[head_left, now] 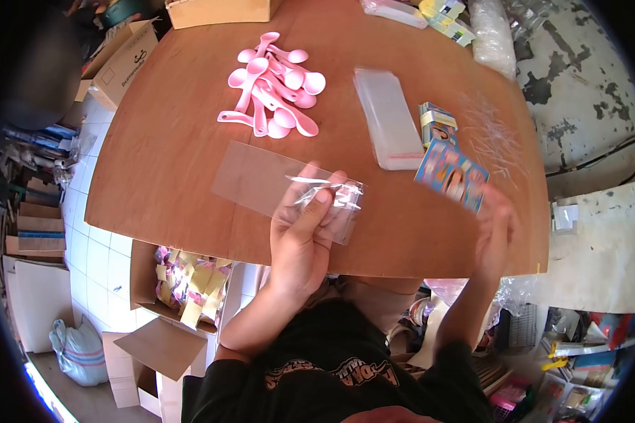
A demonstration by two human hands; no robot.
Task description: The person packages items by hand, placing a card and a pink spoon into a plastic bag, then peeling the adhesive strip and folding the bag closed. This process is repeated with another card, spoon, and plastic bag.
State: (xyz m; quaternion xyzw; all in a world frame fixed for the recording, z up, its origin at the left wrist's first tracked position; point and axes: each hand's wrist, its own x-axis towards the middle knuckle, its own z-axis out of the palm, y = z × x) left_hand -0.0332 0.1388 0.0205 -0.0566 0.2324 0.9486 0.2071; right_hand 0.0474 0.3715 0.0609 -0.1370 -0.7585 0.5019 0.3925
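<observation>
My left hand [305, 236] is closed on a clear plastic bag [250, 176], with the thumb pressing its crinkled end. In my right hand [497, 225] is a blue printed card [453, 175], gripped by its lower right corner and slightly blurred. Just behind that card lies a banded stack of similar cards [438, 125]. Left of the stack rests a pile of flat clear bags [388, 116]. Beyond my left hand, pink plastic spoons [275, 88] are heaped on the brown table [169, 162].
Thin clear plastic strips [497, 134] lie at the table's right side. At the far edge are a cardboard box [219, 10] and a roll of clear wrap [492, 39]. Below the near left edge stands an open carton [144, 275] filled with packed pieces.
</observation>
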